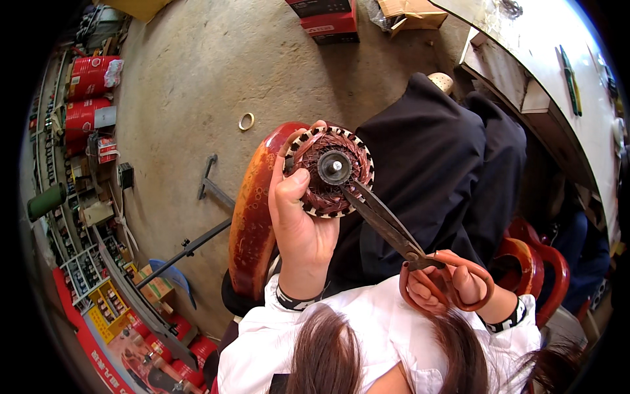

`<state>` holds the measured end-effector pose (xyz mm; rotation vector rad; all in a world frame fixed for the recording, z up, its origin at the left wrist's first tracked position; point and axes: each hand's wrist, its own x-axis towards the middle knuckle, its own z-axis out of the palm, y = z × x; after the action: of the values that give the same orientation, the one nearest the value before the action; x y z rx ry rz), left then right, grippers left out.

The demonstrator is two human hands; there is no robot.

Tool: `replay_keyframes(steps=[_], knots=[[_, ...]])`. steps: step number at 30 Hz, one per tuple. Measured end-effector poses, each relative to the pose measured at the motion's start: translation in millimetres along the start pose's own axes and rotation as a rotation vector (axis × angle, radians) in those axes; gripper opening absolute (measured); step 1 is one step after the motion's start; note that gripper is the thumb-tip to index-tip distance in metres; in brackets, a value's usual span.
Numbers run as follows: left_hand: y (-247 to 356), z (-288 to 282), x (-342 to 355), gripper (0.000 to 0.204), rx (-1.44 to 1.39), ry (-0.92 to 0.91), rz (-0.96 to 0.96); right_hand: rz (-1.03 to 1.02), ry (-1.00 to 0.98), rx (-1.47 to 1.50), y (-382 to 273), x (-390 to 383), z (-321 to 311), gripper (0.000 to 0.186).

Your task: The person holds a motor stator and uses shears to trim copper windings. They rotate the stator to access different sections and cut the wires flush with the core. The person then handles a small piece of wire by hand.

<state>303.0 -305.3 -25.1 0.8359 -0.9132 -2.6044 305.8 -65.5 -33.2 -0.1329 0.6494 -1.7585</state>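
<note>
My left hand (302, 223) grips a round wound motor part (328, 197) with a black-and-cream segmented rim, reddish-brown copper windings and a black hub with a silver center. My thumb presses on its left side, and my other fingers are partly hidden behind it. My right hand (453, 282) holds large dark-bladed scissors (387, 230) by their red handles. The blade tips lie at the windings, just below and right of the hub; whether they touch the wire I cannot tell.
My dark-clad legs (426, 171) lie beyond my hands, beside a worn reddish wooden armrest (252, 217). A white worktable (558, 39) with pens runs along the right. A metal stand (207, 243), yellow ring (246, 121), stacked boxes (328, 29) and cluttered shelving (92, 223) are around me.
</note>
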Motion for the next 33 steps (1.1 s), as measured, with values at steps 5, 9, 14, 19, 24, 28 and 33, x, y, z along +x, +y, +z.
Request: replay_keyframes(steps=[5, 9, 14, 19, 24, 28, 33], knots=[[0, 1, 1, 0.051, -0.012, 0.005, 0.027, -0.004, 0.037, -0.027, -3, 6, 6, 0.072], [-1, 0, 0, 0.051, -0.001, 0.012, 0.047, -0.018, 0.029, -0.080, 0, 9, 5, 0.072], [0, -1, 2, 0.051, 0.044, 0.023, 0.069, 0.026, 0.050, -0.199, -6, 10, 6, 0.069], [1, 1, 0, 0.050, 0.076, 0.041, 0.089, 0.066, 0.115, -0.295, -8, 11, 9, 0.062], [-1, 2, 0, 0.047, 0.117, 0.056, 0.114, 0.051, 0.154, -0.431, -4, 11, 7, 0.042], [-1, 2, 1, 0.046, 0.118, 0.066, 0.117, 0.053, 0.184, -0.537, -6, 12, 11, 0.036], [1, -5, 3, 0.047, 0.071, 0.074, 0.052, 0.091, 0.189, -0.485, -8, 14, 12, 0.045]])
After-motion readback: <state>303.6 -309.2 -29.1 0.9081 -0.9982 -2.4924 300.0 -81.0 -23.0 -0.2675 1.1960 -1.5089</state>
